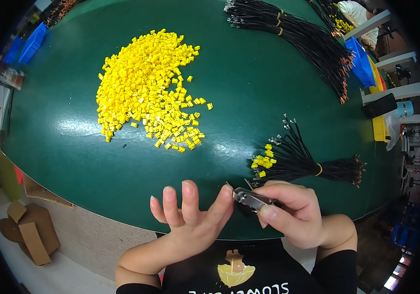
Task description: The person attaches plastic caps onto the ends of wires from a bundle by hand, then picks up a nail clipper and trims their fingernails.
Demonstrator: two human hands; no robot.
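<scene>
My right hand [296, 213] is closed around a small silver metal tool that looks like a nail clipper [251, 198], its thumb pressing on the near side. The tool's front end meets the tip of a finger of my left hand [195, 215]. Other fingers of that hand are spread apart and point up, with nothing visible in them. Just beyond my right hand lies a tied bundle of black wires [303, 164]. Several of its wire ends carry yellow connector housings [264, 160]; others show bare metal terminals.
A large pile of yellow connector housings [144, 83] spreads over the green table [239, 103]. A bigger bundle of black wires [293, 34] lies at the far right. Blue bins [361, 62] stand past the right edge. An opened cardboard box [33, 232] is on the floor at left.
</scene>
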